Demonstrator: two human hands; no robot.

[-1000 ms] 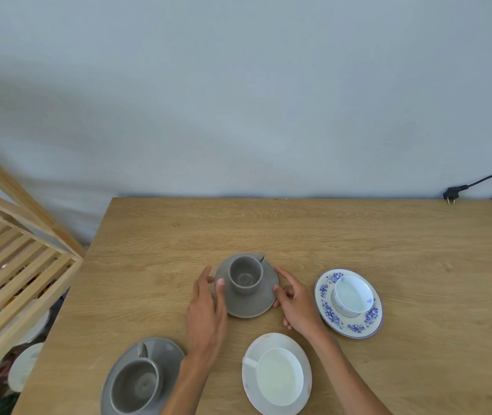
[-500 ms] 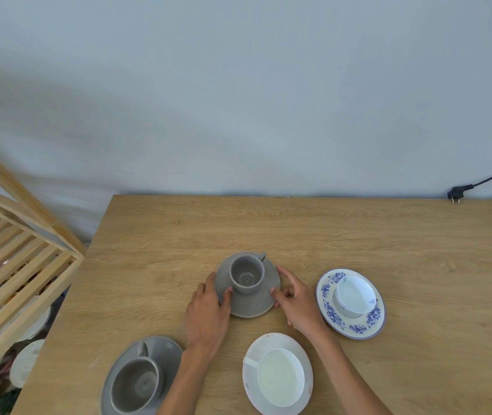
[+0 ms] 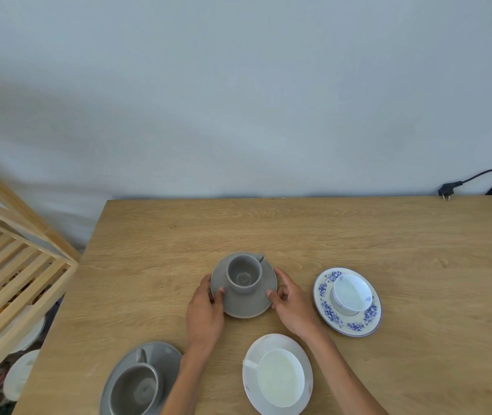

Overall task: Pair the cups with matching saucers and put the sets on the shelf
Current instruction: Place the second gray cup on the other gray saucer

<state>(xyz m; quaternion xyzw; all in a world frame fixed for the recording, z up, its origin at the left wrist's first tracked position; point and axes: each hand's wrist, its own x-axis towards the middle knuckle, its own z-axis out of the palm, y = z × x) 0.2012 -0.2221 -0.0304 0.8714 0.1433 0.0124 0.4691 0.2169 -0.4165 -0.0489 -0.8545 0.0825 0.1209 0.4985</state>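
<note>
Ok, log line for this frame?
stage: lifting set | left hand, right hand: grip small grey saucer edges | grey cup on it | shelf: pending

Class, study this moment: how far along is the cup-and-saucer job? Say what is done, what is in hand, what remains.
Done: all four cups sit on matching saucers. In hand: the left hand and right hand grip the small grey saucer carrying its grey cup. Left: shelving this set, the large grey set, white set and blue floral set onto the wooden shelf.
</note>
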